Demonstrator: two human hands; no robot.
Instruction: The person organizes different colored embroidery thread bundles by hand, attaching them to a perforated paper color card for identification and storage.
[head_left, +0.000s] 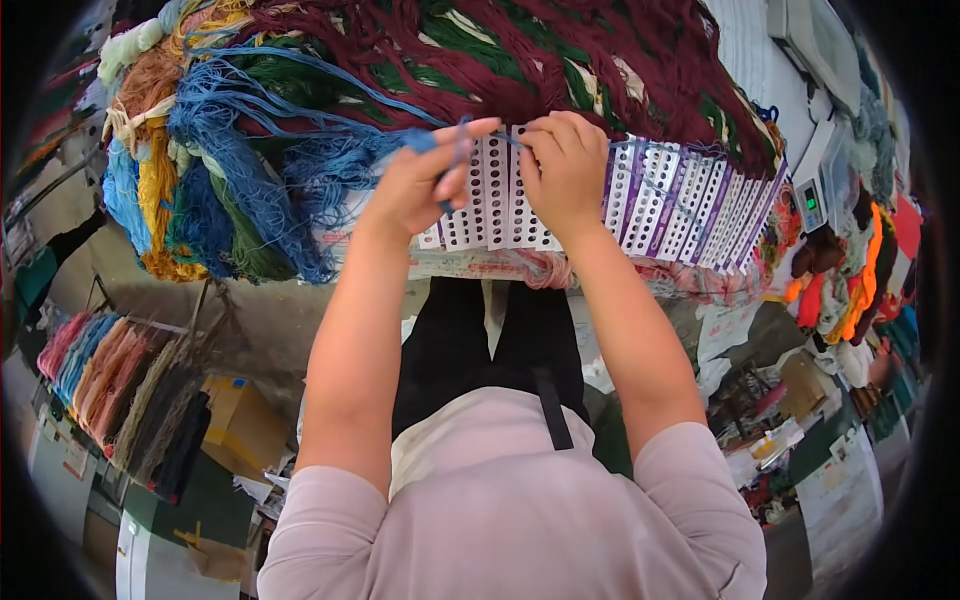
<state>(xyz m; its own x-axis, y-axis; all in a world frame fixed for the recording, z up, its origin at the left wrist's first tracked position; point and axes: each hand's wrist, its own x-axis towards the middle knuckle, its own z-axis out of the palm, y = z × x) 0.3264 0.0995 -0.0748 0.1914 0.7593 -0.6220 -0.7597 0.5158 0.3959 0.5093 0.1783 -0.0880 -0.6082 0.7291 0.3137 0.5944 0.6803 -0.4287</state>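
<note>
My left hand (415,190) is over the left end of a row of white punched cards (490,195), its index finger stretched out and the other fingers curled. Blue yarn (421,141) is in and around those fingers, somewhat blurred by motion. My right hand (565,165) rests on the cards with bent fingers, thumb and fingertips pinched at a blue strand near the cards' upper edge. The blue strand runs between the hands, and more of it lies across the cards on the right. Several cards have purple edges.
Dark red and green yarn (620,50) covers the table's far side. Blue skeins (230,130) and yellow yarn (158,190) hang at the left. A scale (812,200) stands at the right. Below left are a rack of yarn (120,390) and a cardboard box (243,425).
</note>
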